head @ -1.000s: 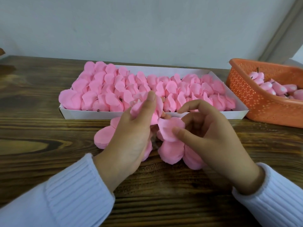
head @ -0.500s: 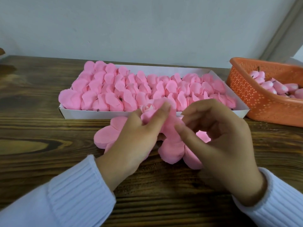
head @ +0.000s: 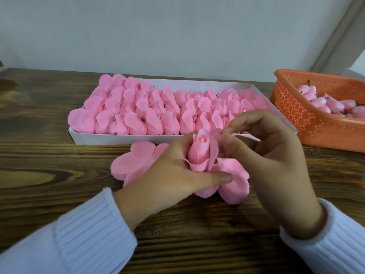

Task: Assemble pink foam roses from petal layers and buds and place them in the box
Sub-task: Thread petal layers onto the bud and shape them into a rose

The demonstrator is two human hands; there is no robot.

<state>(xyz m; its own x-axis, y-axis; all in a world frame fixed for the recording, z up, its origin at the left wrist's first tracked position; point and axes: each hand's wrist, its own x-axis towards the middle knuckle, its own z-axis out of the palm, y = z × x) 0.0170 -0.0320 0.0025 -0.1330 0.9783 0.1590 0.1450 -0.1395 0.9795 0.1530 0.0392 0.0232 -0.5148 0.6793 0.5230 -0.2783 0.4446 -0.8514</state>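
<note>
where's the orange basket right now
In the head view, the orange basket sits on the wooden table at the right edge, just right of the white box, holding pink buds.

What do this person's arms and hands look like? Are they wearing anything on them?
The left hand and right hand are bare: no gloves, and no rings or watch show. The left sleeve and right sleeve are white ribbed knit, like a sweater's, with cuffs ending at the wrists. No markings show on them.
</note>
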